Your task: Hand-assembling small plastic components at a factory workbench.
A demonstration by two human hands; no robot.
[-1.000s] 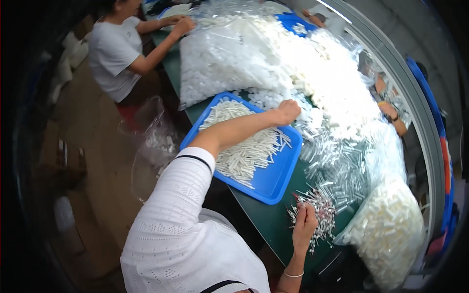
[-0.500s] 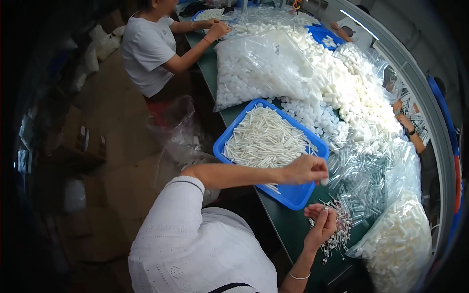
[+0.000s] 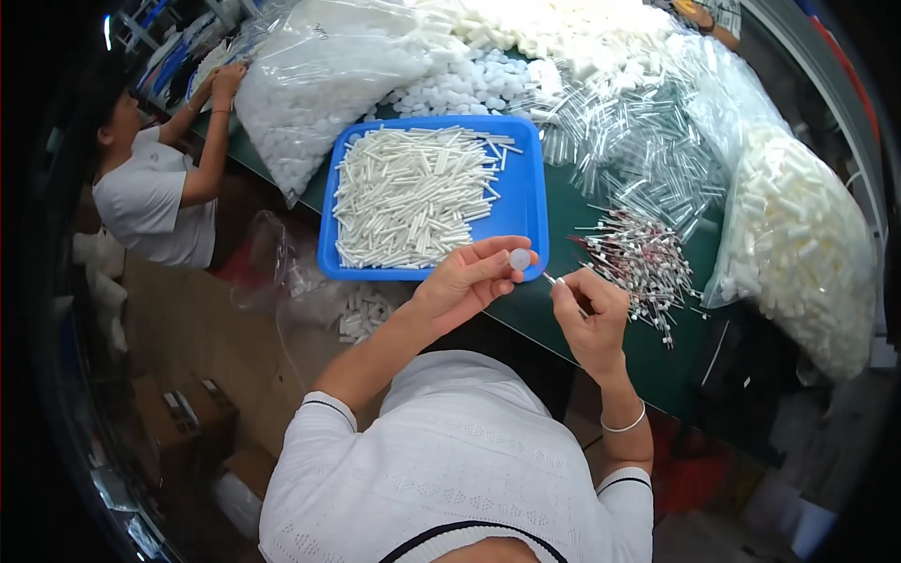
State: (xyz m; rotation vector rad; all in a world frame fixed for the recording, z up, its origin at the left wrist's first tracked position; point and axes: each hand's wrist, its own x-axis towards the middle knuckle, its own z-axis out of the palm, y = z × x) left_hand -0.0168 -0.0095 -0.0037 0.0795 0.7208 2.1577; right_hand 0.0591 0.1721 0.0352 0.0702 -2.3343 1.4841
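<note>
Between the thumb and fingers of my left hand [image 3: 462, 283] is a small round whitish cap [image 3: 520, 259], just off the tray's near right corner. My right hand [image 3: 595, 317], wearing a bracelet, pinches a thin stick with a small white piece on it [image 3: 556, 281]; its tip points at the cap, a small gap apart. A heap of thin red-and-white sticks [image 3: 640, 267] lies just beyond my right hand. The blue tray [image 3: 514, 202] beyond my left hand holds many white rods [image 3: 408, 192], massed toward its left side.
Clear tubes [image 3: 648, 150] are piled at the far right, beside a bag of cream-coloured pieces [image 3: 798, 239]. A big bag of white caps [image 3: 310, 89] and loose caps [image 3: 474, 80] lie behind the tray. A person in white [image 3: 164, 202] works at the left.
The view has swung toward the right, so the tray now sits straighter. My left hand has drawn back toward me with the cap, and both hands have come together side by side.
</note>
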